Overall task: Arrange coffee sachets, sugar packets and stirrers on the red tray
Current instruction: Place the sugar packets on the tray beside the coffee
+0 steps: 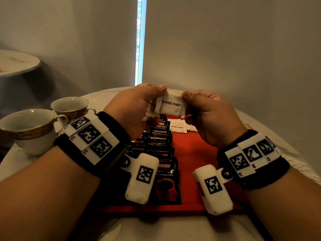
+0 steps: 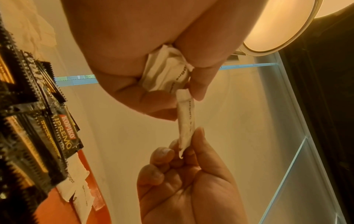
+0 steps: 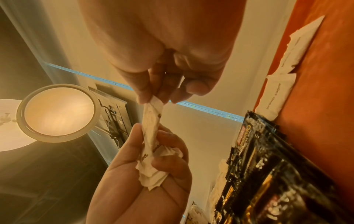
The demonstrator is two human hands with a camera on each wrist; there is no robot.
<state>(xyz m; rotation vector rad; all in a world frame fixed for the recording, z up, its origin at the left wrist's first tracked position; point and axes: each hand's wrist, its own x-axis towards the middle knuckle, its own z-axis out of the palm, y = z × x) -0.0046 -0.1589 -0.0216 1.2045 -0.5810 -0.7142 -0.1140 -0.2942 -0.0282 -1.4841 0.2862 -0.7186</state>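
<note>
Both hands are raised over the far half of the red tray [image 1: 194,146]. My left hand [image 1: 156,96] grips a bunch of white brown-sugar packets [image 1: 152,108]. My right hand [image 1: 191,101] pinches the right end of the front sugar packet [image 1: 171,103] between thumb and fingers. In the wrist views this packet [image 2: 185,118] [image 3: 151,121] stretches between the two hands. An overlapping row of black coffee sachets [image 1: 156,145] runs down the tray's left side. Two sugar packets [image 1: 177,126] lie at the tray's far edge. No stirrer can be clearly made out.
Two gold-rimmed white cups [image 1: 31,126] [image 1: 71,105] stand on the white round table, left of my left wrist. A grey blind hangs close behind the table. A second small round table [image 1: 15,61] stands at the back left.
</note>
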